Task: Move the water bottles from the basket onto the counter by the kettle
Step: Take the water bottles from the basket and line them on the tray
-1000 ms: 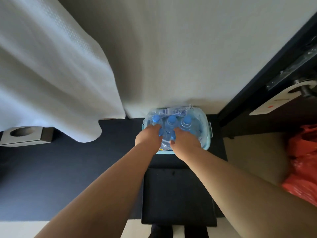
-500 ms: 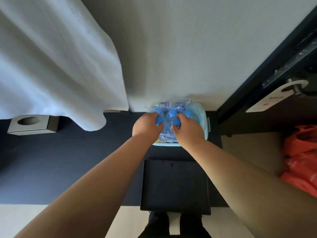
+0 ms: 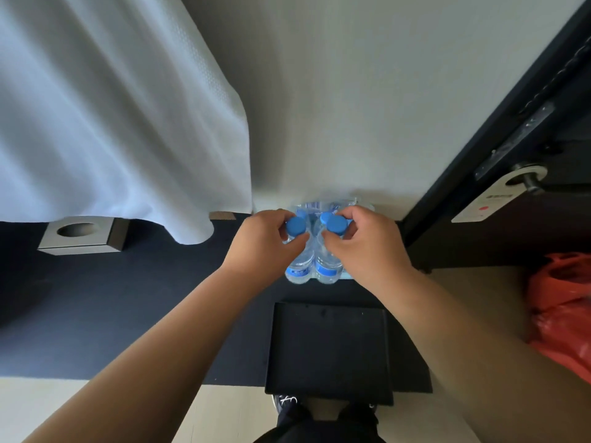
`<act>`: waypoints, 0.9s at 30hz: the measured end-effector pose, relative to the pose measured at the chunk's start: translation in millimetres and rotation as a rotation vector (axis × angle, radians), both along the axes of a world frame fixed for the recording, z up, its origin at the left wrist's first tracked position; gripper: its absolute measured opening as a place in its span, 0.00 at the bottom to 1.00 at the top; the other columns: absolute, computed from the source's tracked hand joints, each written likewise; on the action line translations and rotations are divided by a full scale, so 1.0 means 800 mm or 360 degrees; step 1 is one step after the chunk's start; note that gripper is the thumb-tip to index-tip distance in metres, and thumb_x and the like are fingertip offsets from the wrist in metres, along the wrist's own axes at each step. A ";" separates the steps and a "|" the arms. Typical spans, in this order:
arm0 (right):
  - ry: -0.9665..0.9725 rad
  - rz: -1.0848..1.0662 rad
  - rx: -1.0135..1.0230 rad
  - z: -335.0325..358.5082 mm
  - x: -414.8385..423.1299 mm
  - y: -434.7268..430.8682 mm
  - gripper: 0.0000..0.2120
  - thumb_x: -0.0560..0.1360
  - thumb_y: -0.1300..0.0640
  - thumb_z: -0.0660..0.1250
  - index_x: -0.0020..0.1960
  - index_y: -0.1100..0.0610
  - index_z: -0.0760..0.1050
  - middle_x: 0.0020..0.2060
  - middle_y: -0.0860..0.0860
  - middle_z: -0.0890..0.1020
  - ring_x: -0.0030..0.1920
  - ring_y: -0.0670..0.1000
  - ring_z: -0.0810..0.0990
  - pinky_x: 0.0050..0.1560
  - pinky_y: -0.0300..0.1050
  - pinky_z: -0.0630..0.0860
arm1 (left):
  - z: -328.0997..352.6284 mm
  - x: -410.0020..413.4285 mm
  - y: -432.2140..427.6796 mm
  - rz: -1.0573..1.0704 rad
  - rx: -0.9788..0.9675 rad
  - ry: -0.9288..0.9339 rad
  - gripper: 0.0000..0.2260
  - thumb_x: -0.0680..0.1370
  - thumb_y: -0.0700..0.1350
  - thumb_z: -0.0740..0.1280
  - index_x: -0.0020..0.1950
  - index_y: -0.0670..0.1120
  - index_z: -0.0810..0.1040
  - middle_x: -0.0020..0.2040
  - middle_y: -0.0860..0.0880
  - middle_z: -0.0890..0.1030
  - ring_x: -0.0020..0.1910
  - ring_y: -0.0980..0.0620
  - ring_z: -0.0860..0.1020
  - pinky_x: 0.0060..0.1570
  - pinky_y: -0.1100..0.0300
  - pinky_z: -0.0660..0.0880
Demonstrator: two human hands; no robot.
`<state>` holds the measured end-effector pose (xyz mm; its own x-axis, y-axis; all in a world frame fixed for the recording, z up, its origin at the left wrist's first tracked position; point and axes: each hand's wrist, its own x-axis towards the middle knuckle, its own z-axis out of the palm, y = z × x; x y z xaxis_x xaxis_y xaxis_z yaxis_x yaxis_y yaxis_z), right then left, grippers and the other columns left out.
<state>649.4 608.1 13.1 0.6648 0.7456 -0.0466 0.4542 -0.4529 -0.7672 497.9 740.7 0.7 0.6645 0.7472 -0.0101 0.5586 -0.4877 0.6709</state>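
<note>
**Head view, looking straight down along both forearms.** I read the left hand as clamped on the neck of the left water bottle. Its fingers and thumb curl round the neck just under the left blue cap. The right hand holds the right water bottle in the same manner, below the right blue cap. Neither hand has any slack in its grasp.

Both bottles stand upright and side by side, close enough that I cannot tell whether they touch. Each is clear-bodied with a blue label low down. Directly behind them lies clear plastic wrap with a printed label, at the foot of the pale wall.

I take a thin pale-blue edge beside the right bottle's base for the basket rim. Hands and bottles hide the rest of it, so I cannot tell whether the bottles' bases are within it.

The basket sits on a dark surface. On the near side of the bottles lies a shallow-rimmed black tray.

- **Left:** a white cloth hangs down to the dark surface. A square grey box with a round hole sits just beside its hem.
- **Right:** a door handle carries a white hanger card. Below it a red plastic bag lies on the pale floor.
- **Bottom edge:** the person's dark shoes are visible.
</note>
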 end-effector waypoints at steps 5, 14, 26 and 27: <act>0.0080 0.0221 -0.0270 -0.052 -0.024 -0.025 0.08 0.74 0.49 0.75 0.43 0.51 0.80 0.32 0.47 0.81 0.34 0.48 0.81 0.35 0.47 0.78 | -0.046 -0.030 -0.016 -0.0051 -0.0135 0.0259 0.08 0.72 0.56 0.73 0.40 0.52 0.79 0.33 0.53 0.77 0.31 0.57 0.73 0.29 0.66 0.67; 0.0635 0.0198 -0.0843 -0.190 -0.076 -0.050 0.03 0.69 0.52 0.75 0.41 0.50 0.83 0.33 0.48 0.84 0.34 0.48 0.84 0.34 0.46 0.81 | -0.183 -0.070 -0.061 -0.0008 -0.0611 0.0771 0.07 0.70 0.54 0.73 0.37 0.52 0.80 0.34 0.53 0.79 0.31 0.55 0.76 0.29 0.61 0.71; 0.0986 -0.0143 -0.1217 -0.321 -0.066 -0.008 0.13 0.69 0.54 0.75 0.30 0.58 0.77 0.23 0.52 0.74 0.26 0.52 0.71 0.30 0.43 0.67 | -0.292 -0.037 -0.029 0.0031 -0.0680 0.1074 0.13 0.75 0.57 0.71 0.42 0.47 0.81 0.39 0.50 0.80 0.36 0.51 0.79 0.30 0.61 0.69; 0.0981 -0.0190 -0.1230 -0.330 -0.064 -0.003 0.13 0.69 0.53 0.75 0.31 0.57 0.76 0.24 0.52 0.73 0.26 0.52 0.71 0.30 0.43 0.67 | -0.300 -0.033 -0.026 0.0052 -0.0665 0.1081 0.13 0.75 0.57 0.71 0.43 0.48 0.80 0.39 0.51 0.79 0.36 0.51 0.79 0.30 0.60 0.69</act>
<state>598.0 605.6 -251.3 0.4298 0.2943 -0.8536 -0.0057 -0.9445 -0.3286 471.3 719.9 -239.1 0.3902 0.6112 -0.6886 0.9206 -0.2471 0.3024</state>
